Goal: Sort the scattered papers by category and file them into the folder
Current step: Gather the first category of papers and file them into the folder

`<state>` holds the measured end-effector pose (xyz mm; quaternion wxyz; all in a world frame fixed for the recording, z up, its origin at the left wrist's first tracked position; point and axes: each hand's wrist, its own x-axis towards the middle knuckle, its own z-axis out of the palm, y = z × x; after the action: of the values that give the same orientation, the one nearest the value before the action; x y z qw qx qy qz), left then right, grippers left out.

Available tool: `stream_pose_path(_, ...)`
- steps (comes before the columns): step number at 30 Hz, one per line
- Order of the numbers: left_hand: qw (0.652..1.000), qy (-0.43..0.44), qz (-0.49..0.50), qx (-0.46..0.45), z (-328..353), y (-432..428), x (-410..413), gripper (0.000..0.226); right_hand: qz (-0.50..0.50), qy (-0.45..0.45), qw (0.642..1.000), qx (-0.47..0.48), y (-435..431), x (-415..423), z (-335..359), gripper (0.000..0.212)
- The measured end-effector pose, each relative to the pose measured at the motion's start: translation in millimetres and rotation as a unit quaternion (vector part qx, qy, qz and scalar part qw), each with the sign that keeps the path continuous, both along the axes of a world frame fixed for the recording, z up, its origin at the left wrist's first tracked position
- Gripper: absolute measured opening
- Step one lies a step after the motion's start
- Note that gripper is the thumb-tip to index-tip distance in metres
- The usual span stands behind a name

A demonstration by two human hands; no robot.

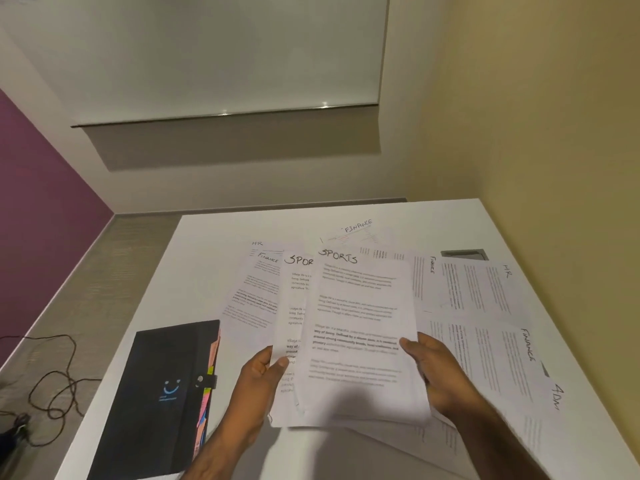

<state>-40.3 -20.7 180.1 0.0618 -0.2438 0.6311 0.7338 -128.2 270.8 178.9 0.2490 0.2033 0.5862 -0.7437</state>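
Observation:
I hold a small stack of SPORTS sheets (360,327) above the white table (207,237). My left hand (259,386) pinches the left edge of a sheet headed SPOR (294,306); my right hand (440,372) grips the right edge of the top SPORTS sheet. Loose papers lie spread beneath and around them: a FINANCE sheet (256,289) on the left, another FINANCE sheet (356,233) at the back, and HR, FINANCE and ADMIN sheets (485,306) on the right. A black folder (156,400) with coloured tabs lies shut at the front left.
The table stands in a corner, against a yellow wall (554,133) on the right and a wall with a white roller blind (225,64) behind. A dark cable (52,386) coils on the grey floor to the left.

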Motion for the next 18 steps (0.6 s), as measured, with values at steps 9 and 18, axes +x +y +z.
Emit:
stream_pose_path(9, 0.998, 0.035, -0.045, 0.026, 39, -38, 20, 0.036, 0.023, 0.092, 0.995, 0.014, -51, 34, 35, 0.034)
stream_pose_path(18, 0.986, 0.082, -0.145, -0.001, 38, -76, 42, 0.051, 0.035, 0.105, 0.993, 0.036, -117, 87, 50, 0.031)
